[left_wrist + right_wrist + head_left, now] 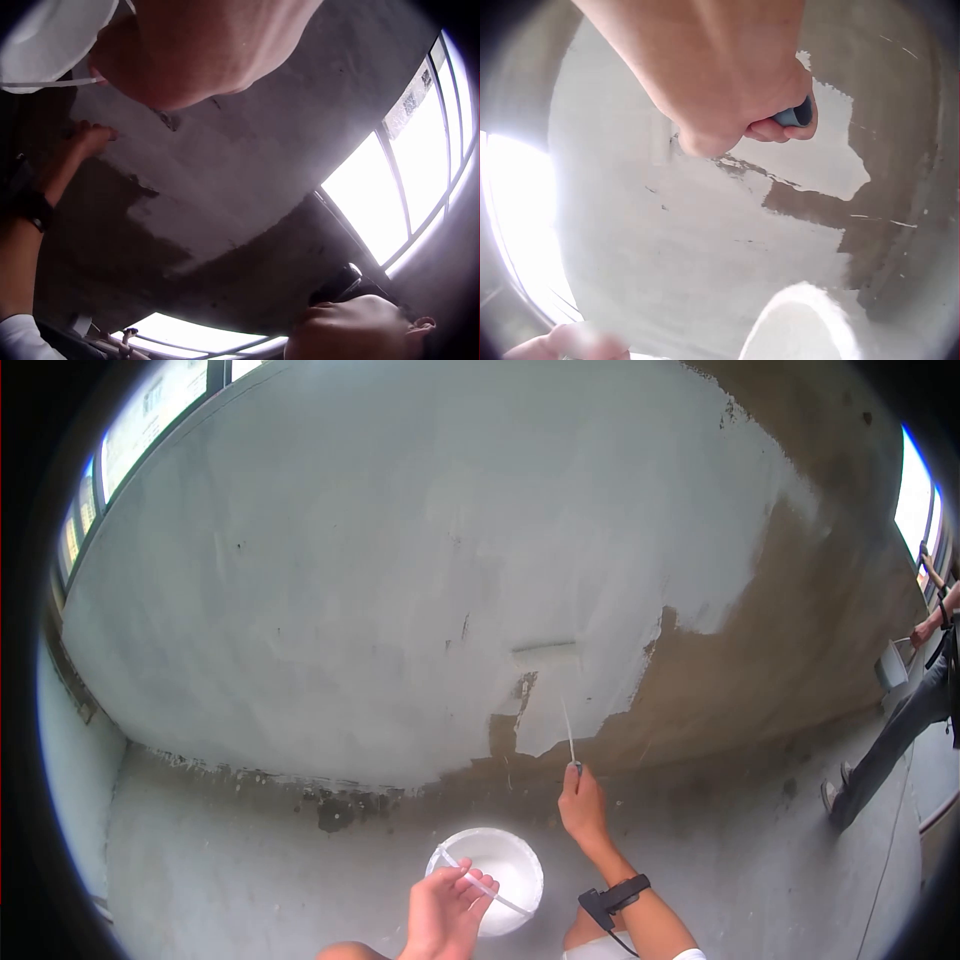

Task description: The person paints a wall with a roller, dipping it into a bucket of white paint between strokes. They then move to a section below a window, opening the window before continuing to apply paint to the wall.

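Note:
My right hand (583, 800) grips a paint roller by its handle, whose blue hollow end (802, 114) sticks out of the fist in the right wrist view. From it a thin rod runs up to the white roller head (545, 653), which lies against the wall (400, 560). Pale paint covers most of that wall; bare brown patches show right and below. My left hand (450, 910) holds the strap handle (505, 898) of a white bucket (541, 872) across its curled fingers. White paint is inside the bucket.
At the far right stands another person (915, 705), with a small bucket (890, 665) in hand. The grey floor (250, 860) meets the wall's foot, with dark wet stains there. Windows (150, 420) line the upper left.

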Available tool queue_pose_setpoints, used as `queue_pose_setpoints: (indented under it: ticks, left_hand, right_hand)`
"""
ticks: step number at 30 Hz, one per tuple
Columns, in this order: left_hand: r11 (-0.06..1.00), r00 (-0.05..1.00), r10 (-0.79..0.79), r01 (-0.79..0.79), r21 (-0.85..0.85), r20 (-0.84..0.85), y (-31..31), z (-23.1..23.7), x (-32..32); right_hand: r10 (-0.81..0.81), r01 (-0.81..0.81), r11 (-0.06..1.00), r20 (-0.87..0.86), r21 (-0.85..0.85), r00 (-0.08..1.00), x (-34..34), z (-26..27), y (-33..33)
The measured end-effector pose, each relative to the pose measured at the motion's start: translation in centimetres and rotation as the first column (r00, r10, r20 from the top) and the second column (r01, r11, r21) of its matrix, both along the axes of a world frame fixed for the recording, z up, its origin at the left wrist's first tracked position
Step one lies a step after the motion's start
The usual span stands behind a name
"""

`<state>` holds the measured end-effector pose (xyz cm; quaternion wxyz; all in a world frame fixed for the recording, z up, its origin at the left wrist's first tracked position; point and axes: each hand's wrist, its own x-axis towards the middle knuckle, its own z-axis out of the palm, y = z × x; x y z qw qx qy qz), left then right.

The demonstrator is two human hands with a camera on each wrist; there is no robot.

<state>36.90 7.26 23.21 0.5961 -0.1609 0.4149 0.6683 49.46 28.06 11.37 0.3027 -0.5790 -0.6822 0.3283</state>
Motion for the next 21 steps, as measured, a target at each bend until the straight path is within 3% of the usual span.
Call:
queue_pose_setpoints:
  ticks: [11,14,15,21]
  left_hand:
    - [0.999,1.000,0.031,-0.031,-0.023,0.003,-1.0,-0.2,0.2]
    - [0.999,0.999,0.041,-0.041,0.030,-0.005,-1.5,-0.3,-0.2]
    - [0.999,0.999,0.047,-0.046,0.023,-0.011,-1.5,-0.2,-0.3]
    - [0.999,0.999,0.052,-0.052,0.009,-0.013,-1.2,-0.3,-0.4]
  right_hand:
    - [-0.042,0.030,0.994,-0.119,-0.102,0.992,0.8,-5.8,-2.5]
    - [-0.034,0.009,0.997,-0.324,-0.078,0.945,1.9,-6.0,-2.1]
    - [-0.049,0.013,0.996,-0.428,-0.086,0.902,1.5,-4.0,-2.4]
    - [-0.066,-0.029,0.987,-0.558,-0.160,0.827,1.2,5.0,-0.5]
